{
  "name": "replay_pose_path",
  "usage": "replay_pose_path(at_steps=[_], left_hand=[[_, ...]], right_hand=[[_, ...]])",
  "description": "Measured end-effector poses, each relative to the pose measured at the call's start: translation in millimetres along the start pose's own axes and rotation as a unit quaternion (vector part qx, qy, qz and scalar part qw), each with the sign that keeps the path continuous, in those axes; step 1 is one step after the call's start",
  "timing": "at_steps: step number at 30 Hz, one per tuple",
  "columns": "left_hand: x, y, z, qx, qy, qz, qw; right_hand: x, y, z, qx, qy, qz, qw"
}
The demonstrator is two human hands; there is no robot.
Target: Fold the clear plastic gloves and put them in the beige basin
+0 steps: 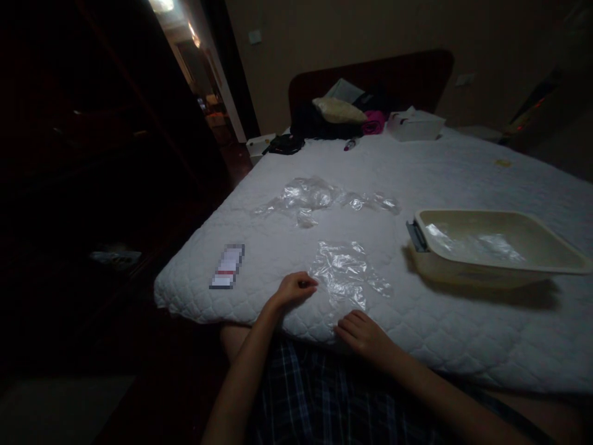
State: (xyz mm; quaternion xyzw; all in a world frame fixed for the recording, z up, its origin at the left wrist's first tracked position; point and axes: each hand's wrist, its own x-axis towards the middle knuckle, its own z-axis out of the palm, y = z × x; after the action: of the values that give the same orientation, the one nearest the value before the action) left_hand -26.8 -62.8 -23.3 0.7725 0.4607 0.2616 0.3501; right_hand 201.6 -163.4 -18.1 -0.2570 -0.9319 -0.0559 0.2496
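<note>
A clear plastic bag [345, 269] lies flattened and wrinkled on the white quilted bed, close to its front edge. At the bag's left side, my left hand [293, 290] is closed, its thumb and forefinger pinched on the film's edge. My right hand [364, 334] rests at the bag's lower edge with its fingers curled together on the film; the fingertips are partly hidden. Farther back lies a loose spread of more crumpled clear plastic bags [312, 194].
To the right stands a beige plastic tub [463, 269] with a grey handle and shiny clear film inside. A blurred-out phone-shaped object [227, 267] lies at left. Near the headboard are a white box [416, 125], a pale pillow-like item [338, 111] and dark cloth.
</note>
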Motion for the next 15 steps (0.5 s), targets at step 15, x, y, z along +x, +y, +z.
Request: replay_pose_path(at_steps=[15], left_hand=[[-23.5,28.3,25.8,0.192,0.172,0.186,0.948]], right_hand=[[19.1,20.8,-24.1,0.103,0.044,0.138,0.984]])
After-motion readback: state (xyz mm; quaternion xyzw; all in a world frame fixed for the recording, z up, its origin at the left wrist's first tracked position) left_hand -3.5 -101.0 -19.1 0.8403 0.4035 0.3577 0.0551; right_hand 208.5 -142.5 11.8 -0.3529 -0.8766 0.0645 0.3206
